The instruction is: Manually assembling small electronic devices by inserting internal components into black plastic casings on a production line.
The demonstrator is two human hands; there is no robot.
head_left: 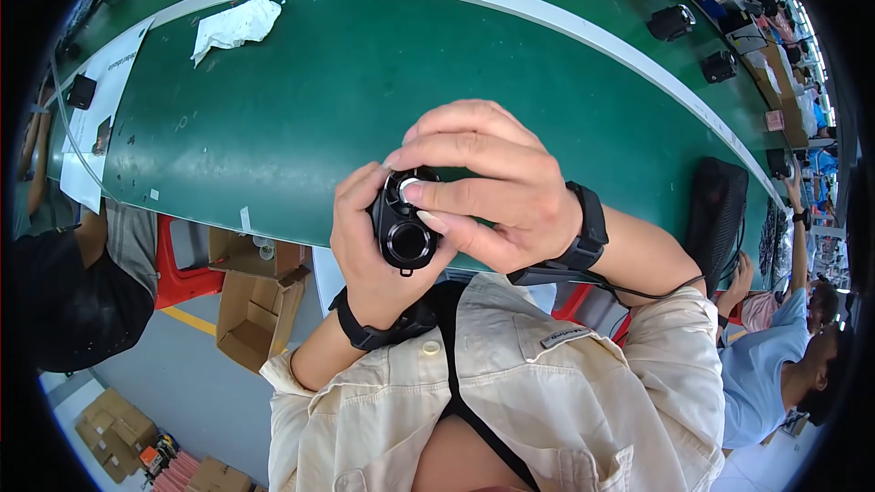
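Note:
A pair of small black binoculars (407, 246) is held over the near edge of the green table, its two round eyepieces facing up and a small loop at the near end. My left hand (357, 237) is closed round its left side and underneath. From the right, my right hand (497, 184) reaches across with its fingers closed over the far eyepiece. A fingertip presses into that eyepiece, where a small white bit (407, 189) shows; I cannot tell what it is. The nearer eyepiece is uncovered, and my right fingers hide part of the far end.
A crumpled white cloth or paper (235, 25) lies far left on the green table (301, 109). At the right edge stands a black mesh case (715, 214). A white rail (510, 2) runs along the back. Open cardboard boxes (251, 314) stand below left; people sit on both sides.

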